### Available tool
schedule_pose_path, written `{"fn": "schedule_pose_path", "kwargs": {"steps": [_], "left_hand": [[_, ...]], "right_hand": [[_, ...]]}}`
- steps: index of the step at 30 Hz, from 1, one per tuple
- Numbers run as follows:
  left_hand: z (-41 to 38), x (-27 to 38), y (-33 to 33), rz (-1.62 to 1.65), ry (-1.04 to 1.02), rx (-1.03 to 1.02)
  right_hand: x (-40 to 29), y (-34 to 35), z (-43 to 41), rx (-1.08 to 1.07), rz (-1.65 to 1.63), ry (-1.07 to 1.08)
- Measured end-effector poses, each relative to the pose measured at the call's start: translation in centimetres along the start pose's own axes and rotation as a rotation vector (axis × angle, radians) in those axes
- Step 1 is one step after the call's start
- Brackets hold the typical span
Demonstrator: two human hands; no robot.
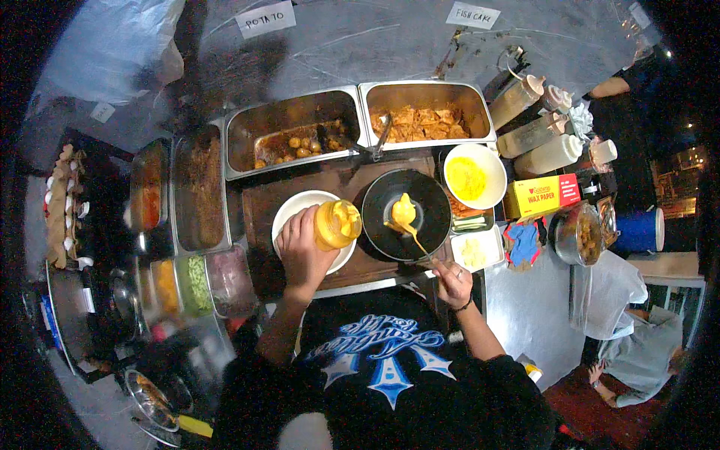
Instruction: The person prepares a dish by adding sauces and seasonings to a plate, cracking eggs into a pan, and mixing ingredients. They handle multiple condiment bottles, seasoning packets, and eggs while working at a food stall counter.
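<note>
My left hand [304,253] grips a jar of thick yellow sauce [337,226], tilted over the rim of a white bowl [304,198]. Beside it, my right hand [453,282] holds the handle of a spoon [417,239] that reaches into a black bowl [374,194]. Yellow sauce [404,211] sits in a lump at the spoon's far end, inside that bowl. Whether it rests on the spoon or on the bowl's bottom I cannot tell. A second white bowl [495,163] with yellow contents stands to the right, above a small white dish [478,247] of pale pieces.
Steel pans of small potatoes [292,147] and fish cake [427,124] line the back. Squeeze bottles [548,156] and a wax paper box [540,195] stand right. Tubs of shredded vegetables [196,281] are at left. Another person [641,354] is at the far right.
</note>
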State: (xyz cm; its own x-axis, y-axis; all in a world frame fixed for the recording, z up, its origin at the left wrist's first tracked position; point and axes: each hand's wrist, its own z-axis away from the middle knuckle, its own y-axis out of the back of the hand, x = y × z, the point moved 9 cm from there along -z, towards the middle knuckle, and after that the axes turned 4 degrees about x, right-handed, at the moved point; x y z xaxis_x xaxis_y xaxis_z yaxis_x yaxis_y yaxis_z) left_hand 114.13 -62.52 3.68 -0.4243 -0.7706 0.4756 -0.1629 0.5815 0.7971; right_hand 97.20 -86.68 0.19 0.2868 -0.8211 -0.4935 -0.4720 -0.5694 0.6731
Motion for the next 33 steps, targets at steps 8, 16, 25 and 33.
{"fn": "schedule_pose_path", "kwargs": {"steps": [8, 16, 25, 33], "left_hand": [[-0.2, 1.1, -0.3, 0.025, -0.014, -0.005], [-0.5, 3.1, -1.6, 0.003, -0.039, -0.058], [-0.2, 10.1, -3.3, 0.207, -0.144, -0.089], [0.2, 19.1, -8.0, 0.712, -0.151, -0.255]], "right_hand": [[0.8, 0.3, 1.2, -0.084, 0.017, -0.002], [1.0, 7.3, -3.0, 0.386, -0.237, -0.404], [-0.5, 5.1, -7.4, -0.005, -0.373, -0.298], [3.6, 4.2, -6.5, 0.119, -0.685, -0.655]]}}
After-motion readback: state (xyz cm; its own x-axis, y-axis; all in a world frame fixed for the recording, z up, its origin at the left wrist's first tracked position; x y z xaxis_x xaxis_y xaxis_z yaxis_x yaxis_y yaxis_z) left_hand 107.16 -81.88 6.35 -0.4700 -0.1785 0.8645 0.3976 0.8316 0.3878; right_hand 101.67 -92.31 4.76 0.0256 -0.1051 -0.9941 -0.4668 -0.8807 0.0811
